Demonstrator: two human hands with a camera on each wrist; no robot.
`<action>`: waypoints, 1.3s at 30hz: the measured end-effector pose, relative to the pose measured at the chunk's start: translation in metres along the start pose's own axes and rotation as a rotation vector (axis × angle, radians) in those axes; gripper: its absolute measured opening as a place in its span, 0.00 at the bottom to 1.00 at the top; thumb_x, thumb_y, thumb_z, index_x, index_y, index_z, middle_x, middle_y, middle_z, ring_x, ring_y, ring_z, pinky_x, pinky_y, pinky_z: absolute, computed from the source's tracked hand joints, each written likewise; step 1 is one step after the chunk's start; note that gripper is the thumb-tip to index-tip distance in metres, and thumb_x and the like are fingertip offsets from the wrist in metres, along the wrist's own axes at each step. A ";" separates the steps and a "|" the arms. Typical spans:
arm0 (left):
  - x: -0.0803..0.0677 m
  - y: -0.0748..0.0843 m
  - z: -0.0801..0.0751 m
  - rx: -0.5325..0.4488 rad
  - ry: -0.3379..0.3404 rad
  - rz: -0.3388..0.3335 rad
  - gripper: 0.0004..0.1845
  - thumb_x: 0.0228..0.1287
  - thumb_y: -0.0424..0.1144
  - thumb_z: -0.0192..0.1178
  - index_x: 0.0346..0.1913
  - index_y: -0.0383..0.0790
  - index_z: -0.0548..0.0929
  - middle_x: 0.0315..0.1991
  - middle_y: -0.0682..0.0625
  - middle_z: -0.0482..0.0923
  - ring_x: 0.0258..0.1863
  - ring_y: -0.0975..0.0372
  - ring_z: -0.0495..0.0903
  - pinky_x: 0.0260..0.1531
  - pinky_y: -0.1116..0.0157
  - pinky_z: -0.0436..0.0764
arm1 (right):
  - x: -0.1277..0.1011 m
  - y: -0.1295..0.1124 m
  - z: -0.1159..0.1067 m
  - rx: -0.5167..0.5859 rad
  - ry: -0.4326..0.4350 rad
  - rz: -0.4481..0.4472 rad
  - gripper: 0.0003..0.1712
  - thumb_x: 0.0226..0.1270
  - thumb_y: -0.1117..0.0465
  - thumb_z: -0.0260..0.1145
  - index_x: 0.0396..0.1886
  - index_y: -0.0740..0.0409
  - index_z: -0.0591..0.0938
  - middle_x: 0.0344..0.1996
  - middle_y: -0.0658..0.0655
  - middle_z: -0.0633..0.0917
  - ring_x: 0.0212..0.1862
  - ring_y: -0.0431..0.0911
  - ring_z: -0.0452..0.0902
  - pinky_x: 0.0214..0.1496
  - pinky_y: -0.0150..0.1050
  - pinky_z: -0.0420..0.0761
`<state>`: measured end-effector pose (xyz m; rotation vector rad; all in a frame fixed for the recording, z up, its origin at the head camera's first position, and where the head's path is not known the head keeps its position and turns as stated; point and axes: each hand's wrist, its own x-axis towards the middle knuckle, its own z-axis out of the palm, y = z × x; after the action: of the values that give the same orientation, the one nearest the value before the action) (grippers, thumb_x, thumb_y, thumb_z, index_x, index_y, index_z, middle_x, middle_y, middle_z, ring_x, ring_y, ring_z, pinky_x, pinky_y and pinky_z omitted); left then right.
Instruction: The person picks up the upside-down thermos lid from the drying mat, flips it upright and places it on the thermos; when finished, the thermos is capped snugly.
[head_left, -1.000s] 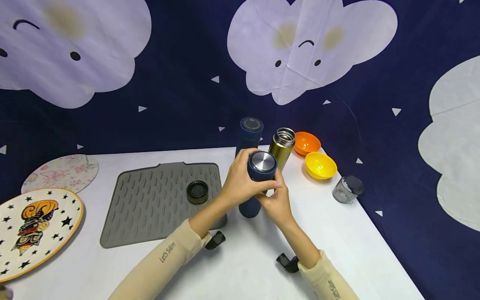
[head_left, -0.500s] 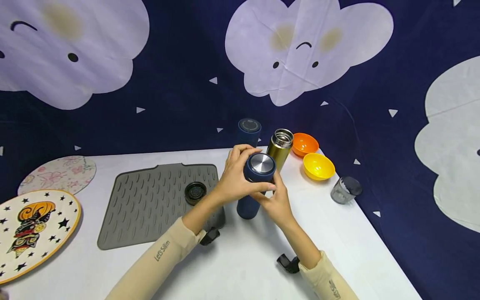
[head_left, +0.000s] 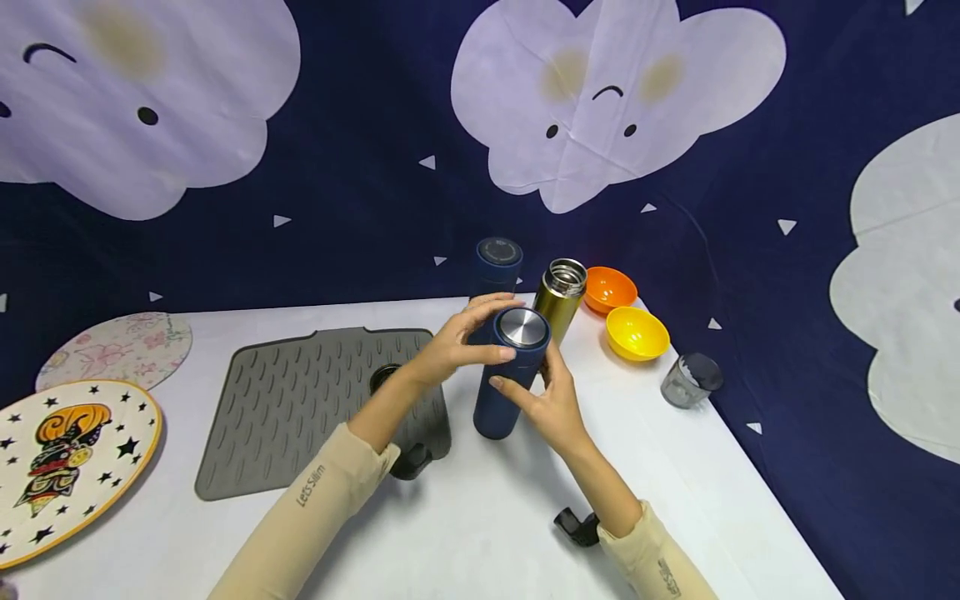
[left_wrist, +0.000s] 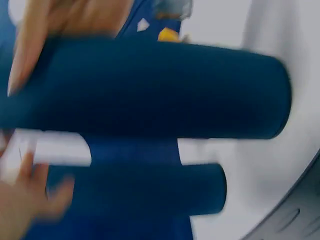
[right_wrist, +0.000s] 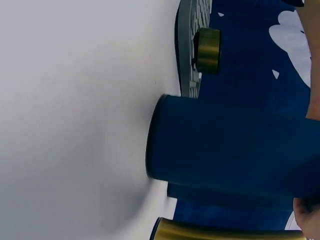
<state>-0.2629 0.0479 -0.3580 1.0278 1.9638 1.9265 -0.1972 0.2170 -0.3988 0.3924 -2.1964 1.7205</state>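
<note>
Spreading loosely, the left hand (head_left: 452,344) has apparently released the navy bottle (head_left: 497,407) that the right hand (head_left: 557,407) grips.

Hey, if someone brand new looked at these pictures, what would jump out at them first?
Probably the big pale clouds with faces, spread across the dark blue backdrop behind the table. Next, near the middle, the navy bottle with a shiny silver top, held in the right grip, the left grip by its top. Then the orange-rimmed plate with black stars at the far left.
</note>
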 end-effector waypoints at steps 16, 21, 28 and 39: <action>-0.013 0.001 -0.020 -0.070 -0.070 -0.023 0.42 0.52 0.39 0.75 0.71 0.42 0.66 0.64 0.44 0.74 0.67 0.54 0.70 0.72 0.46 0.58 | 0.005 -0.001 0.010 0.007 -0.069 -0.001 0.43 0.53 0.71 0.74 0.70 0.58 0.68 0.63 0.59 0.76 0.62 0.47 0.73 0.69 0.44 0.69; -0.040 0.001 -0.015 0.158 -0.075 -0.087 0.58 0.50 0.61 0.73 0.79 0.59 0.49 0.78 0.52 0.52 0.78 0.53 0.49 0.70 0.36 0.52 | 0.002 -0.001 0.010 0.005 -0.050 -0.009 0.44 0.51 0.73 0.74 0.70 0.60 0.68 0.61 0.61 0.77 0.60 0.45 0.75 0.65 0.33 0.71; -0.091 -0.025 -0.051 0.287 0.091 -0.150 0.49 0.55 0.49 0.73 0.77 0.52 0.58 0.78 0.46 0.53 0.77 0.46 0.51 0.72 0.37 0.53 | -0.001 0.000 0.003 0.019 -0.050 0.054 0.44 0.52 0.72 0.76 0.69 0.54 0.69 0.61 0.55 0.77 0.60 0.44 0.76 0.67 0.32 0.71; -0.133 -0.059 -0.091 0.292 0.234 -0.206 0.44 0.56 0.37 0.73 0.74 0.40 0.62 0.74 0.38 0.60 0.74 0.43 0.57 0.72 0.42 0.55 | -0.006 0.000 -0.007 0.053 0.021 -0.014 0.50 0.47 0.80 0.75 0.71 0.59 0.65 0.62 0.52 0.75 0.63 0.44 0.73 0.67 0.30 0.69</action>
<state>-0.2383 -0.0985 -0.4438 0.6480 2.4290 1.7512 -0.1909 0.2241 -0.3994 0.4006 -2.1322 1.7706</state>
